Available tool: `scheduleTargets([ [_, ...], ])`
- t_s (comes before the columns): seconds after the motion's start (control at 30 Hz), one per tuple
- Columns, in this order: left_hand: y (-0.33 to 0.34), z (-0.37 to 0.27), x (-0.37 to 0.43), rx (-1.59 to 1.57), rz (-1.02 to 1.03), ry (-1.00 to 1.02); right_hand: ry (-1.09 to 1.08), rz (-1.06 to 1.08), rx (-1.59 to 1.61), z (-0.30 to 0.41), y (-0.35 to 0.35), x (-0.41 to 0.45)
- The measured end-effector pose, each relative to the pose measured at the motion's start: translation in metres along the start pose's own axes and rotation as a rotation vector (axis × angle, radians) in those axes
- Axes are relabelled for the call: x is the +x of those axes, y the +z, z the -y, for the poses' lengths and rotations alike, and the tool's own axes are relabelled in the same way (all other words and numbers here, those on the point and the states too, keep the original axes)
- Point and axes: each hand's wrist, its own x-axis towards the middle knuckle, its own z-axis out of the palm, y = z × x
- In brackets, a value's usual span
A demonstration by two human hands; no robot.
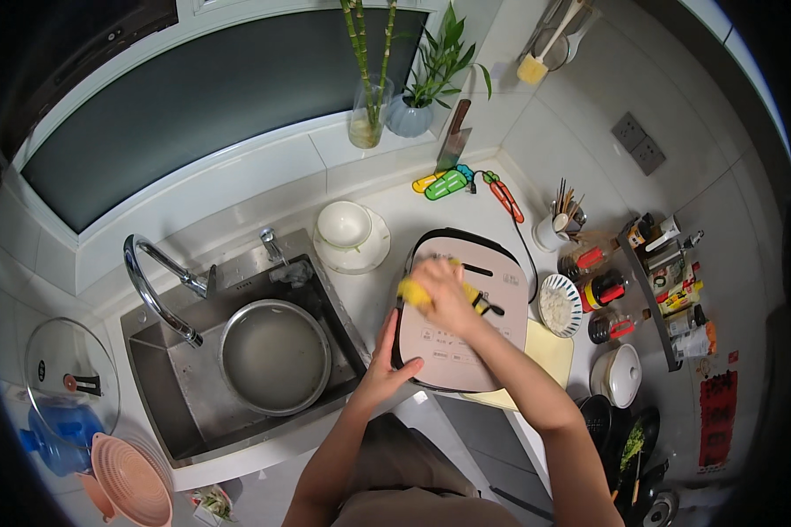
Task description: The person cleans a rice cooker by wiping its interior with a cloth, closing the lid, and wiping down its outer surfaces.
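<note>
A pink rice cooker (465, 359) with a black rim and a printed control panel stands on the white counter near its front edge. My right hand (441, 296), slightly blurred, presses a yellow cloth (414, 292) onto the upper left of its lid. More yellow cloth shows beyond my fingers, towards a black strap. My left hand (390, 362) rests against the cooker's lower left side, fingers along the side and thumb at the front edge. A power cord (526, 244) runs along the cooker's right side.
Left is a steel sink (191, 395) with a water-filled pot (275, 356) and a faucet (165, 290). A bowl (345, 225) on a plate (369, 253), a cleaver (453, 146), a bowl of white food (557, 308), sauce bottles (603, 291) and a yellow cutting board (550, 352) surround the cooker.
</note>
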Motion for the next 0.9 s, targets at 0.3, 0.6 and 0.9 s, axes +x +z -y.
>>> scheduleTargets([
  [0.3, -0.006, 0.010, -0.002, 0.096, -0.050, 0.065, -0.182, 0.074, 0.007, 0.013, 0.009, -0.022],
  [0.6, -0.003, -0.002, -0.002, 0.099, -0.073, 0.075, -0.123, 0.121, -0.016, 0.028, 0.000, -0.042],
  [0.9, -0.005, 0.003, 0.001, 0.095, -0.072, 0.093, -0.030, -0.046, -0.247, 0.020, 0.009, -0.026],
])
